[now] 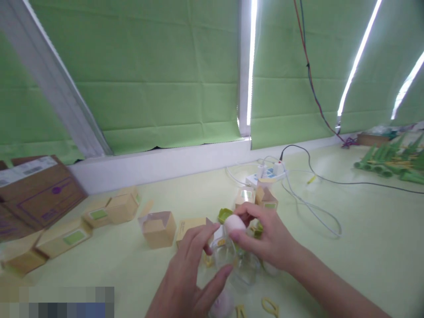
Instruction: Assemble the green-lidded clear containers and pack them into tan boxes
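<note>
My right hand [265, 232] pinches a small, pale pink rounded piece [236, 224] between thumb and fingers. My left hand [195, 267] curves its fingers and thumb around a clear plastic cup [224, 254], just below and left of the pink piece. Whether the two pieces touch is unclear. Under my hands lie more clear plastic parts [247, 267] and a green leaf-like part [225, 215]. A round pale pink item [222, 304] is partly hidden by my left thumb. Yellow loop-shaped pieces [270, 306] lie close to me.
An open carton [159, 229] and another small box [190, 227] stand left of my hands; several more [66, 238] line the left. Behind my right hand are small boxes [266, 198] and a power strip [265, 176] with cables. Green tubes [380, 165] lie far right.
</note>
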`<state>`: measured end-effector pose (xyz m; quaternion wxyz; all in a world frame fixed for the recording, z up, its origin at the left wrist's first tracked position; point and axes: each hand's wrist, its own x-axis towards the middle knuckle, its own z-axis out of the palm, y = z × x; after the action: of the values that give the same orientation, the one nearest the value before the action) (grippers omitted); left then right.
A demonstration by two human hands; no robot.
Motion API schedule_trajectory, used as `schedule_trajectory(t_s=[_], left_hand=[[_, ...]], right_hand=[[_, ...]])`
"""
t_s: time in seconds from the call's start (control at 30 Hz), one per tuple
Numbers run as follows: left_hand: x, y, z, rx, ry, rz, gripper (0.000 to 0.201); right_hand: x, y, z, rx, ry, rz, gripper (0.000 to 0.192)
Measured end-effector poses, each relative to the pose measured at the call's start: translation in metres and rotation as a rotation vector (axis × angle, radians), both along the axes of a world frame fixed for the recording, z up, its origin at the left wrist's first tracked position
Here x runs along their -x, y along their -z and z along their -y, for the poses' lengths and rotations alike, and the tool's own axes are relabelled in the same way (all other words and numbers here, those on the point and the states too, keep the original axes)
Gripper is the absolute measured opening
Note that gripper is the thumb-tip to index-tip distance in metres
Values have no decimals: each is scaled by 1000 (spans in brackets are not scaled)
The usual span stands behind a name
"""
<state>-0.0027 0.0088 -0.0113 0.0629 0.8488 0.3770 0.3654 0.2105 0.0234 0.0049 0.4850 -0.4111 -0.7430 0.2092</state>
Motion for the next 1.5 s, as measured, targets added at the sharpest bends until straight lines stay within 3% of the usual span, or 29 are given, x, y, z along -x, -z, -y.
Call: schedule_trajectory(t_s=[0.13,0.3,0.37,0.53,0.63,0.77,0.9,1.13,1.37,1.43,1.5], left_hand=[[0,1,1,-10,95,-14,53],[5,-4,-3,-10,43,-61,41],[5,-6,-3,18,22,-73,37],[7,-5,-1,62,-22,-66,35],[10,-5,2,144,-1,-125,36],[12,-11,7,213,44,-200,28],[11,-20,10,216,58,-223,24],[16,-25,8,249,50,-253,21],[17,-25,9,235,-14,-358,9],[16,-25,10,221,-29,-367,11],[16,-25,11,212,-34,-374,14]], right_hand=[[10,3,5,-32,-169,95,27],[-8,-2,-5,-6,-78,209,21],[-18,-9,-5,99,-69,265,23],[-28,-30,25,470,-242,408,23],[-23,-29,51,594,-152,609,13],[-12,-6,65,550,43,897,11],[-11,6,68,625,-32,951,19],[-42,-8,68,614,-67,630,15],[-41,-21,21,468,-143,324,12],[-36,-24,8,405,-71,361,20],[-30,-25,0,298,27,552,22]])
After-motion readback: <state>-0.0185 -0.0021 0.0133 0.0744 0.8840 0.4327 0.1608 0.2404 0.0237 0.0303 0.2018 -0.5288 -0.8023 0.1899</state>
